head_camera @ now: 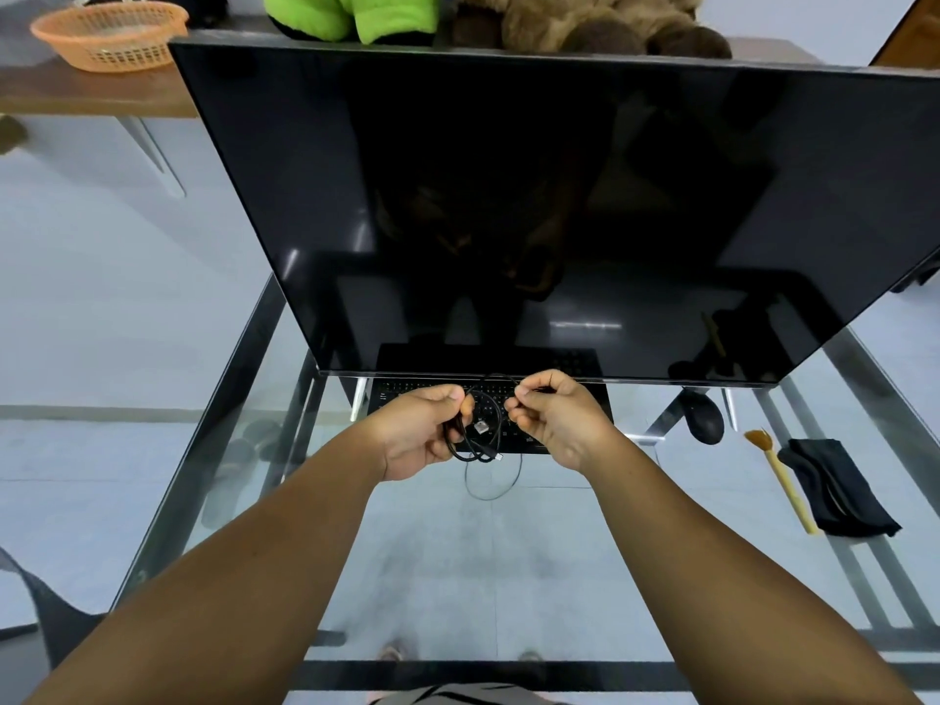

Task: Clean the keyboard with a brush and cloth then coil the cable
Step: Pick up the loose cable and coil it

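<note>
Both hands are up over the glass-topped metal-framed desk (417,577), and I've got the thin black cable (489,452) between them. My left hand (422,432) grips the gathered loops, fingers curled tight round the bundle, with the small silver plug (480,427) hanging just beside the knuckles. My right hand (552,417) pinches the cable's upper strand between thumb and fingertips, the other fingers folded in. One loose loop droops below the hands toward the glass. Directly beneath, the flat black keyboard (600,402) lies at the foot of the big dark monitor screen (534,195), mostly hidden by my hands. Off to the right, a black computer mouse (704,417) sits near the screen's lower corner. Nearer me on that side, the yellow-handled brush with tan bristles (781,480) lies on the glass, touching or just beside the folded black cloth (839,496); I can't tell which. Far back left, an orange plastic mesh basket (109,35) rests on a wooden table (91,94).
</note>
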The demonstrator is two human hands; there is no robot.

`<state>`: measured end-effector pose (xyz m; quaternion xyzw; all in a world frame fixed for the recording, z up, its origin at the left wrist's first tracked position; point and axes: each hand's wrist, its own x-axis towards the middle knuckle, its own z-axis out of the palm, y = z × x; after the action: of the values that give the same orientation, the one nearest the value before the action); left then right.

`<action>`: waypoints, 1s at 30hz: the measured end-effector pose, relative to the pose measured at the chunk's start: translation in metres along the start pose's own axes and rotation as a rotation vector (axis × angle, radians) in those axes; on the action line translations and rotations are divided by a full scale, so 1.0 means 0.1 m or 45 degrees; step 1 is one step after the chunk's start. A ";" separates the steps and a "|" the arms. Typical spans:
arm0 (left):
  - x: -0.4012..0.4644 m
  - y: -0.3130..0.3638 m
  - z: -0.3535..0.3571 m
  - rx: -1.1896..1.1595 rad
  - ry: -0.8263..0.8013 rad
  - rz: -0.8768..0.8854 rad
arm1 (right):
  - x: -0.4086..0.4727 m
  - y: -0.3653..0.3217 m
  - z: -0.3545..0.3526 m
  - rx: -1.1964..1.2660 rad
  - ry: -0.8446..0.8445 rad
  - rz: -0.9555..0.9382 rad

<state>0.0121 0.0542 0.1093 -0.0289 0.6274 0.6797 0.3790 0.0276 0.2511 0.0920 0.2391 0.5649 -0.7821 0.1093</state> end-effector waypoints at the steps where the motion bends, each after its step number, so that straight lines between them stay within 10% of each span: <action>1: 0.00 0.00 0.01 -0.003 -0.003 0.000 | 0.00 -0.01 0.01 -0.001 -0.006 0.018; 30: 0.10 -0.12 0.06 -0.015 0.330 0.102 | -0.13 -0.01 -0.02 -0.411 -0.085 -0.098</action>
<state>0.0143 0.0635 0.0949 -0.0937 0.6677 0.6885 0.2669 0.0393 0.2523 0.0989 0.1703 0.6882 -0.6923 0.1349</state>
